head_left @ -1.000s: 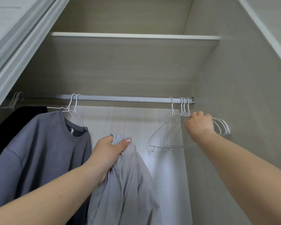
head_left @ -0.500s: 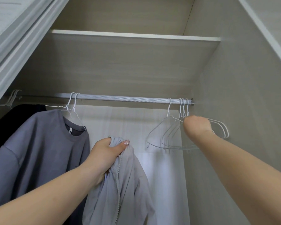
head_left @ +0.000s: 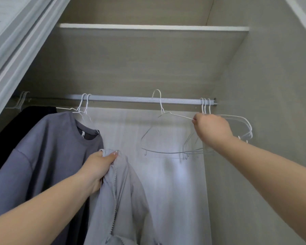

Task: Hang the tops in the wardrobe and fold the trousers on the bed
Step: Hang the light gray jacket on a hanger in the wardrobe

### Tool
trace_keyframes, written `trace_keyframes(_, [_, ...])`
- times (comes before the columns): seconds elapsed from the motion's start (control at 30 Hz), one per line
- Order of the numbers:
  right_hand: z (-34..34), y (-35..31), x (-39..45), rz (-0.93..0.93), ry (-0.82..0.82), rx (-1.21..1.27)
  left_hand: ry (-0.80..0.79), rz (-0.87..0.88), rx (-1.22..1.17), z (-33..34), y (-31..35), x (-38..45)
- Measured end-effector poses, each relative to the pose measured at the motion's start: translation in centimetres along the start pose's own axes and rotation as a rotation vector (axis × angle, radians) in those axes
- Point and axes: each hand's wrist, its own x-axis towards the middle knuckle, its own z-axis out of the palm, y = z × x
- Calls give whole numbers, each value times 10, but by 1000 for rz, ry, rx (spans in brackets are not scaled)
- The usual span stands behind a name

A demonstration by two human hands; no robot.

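- light grey zip jacket (head_left: 124, 200) in my left hand (head_left: 97, 171)
- white wire hanger (head_left: 166, 119) in my right hand (head_left: 211, 129)
- purple-grey sweatshirt (head_left: 48, 151)
- black garment (head_left: 9, 131)
- silver rail (head_left: 141, 99)

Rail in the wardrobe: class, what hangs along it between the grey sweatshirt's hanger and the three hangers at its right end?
Head view: one white wire hanger, gripped by the right hand.

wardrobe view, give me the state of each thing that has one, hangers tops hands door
white hanger: hook lifted above the rail, pinched by the right hand
three spare hangers: hooked on the rail
light grey zip top: not hung, gripped by the left hand
grey-blue top: hung on a hanger
black garment: hanging at far left
sliding door: open
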Motion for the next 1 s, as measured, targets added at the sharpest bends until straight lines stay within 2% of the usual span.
trace_keyframes(0.13, [-1,7,-16,-83,20,8,123,-22,67,-30,-5,15])
trace_keyframes(0.33, [0,9,-37,-130,16,38,145,36,330,-67,-11,19])
trace_keyframes(0.5, [9,1,-59,-239,-26,59,192,79,441,-92,-9,14])
trace_keyframes(0.7, [20,-10,-76,-264,10,134,83,-138,442,-83,-14,5])
trace_keyframes(1.0, [35,-53,-104,-366,-11,222,-38,-128,367,-46,-11,-8])
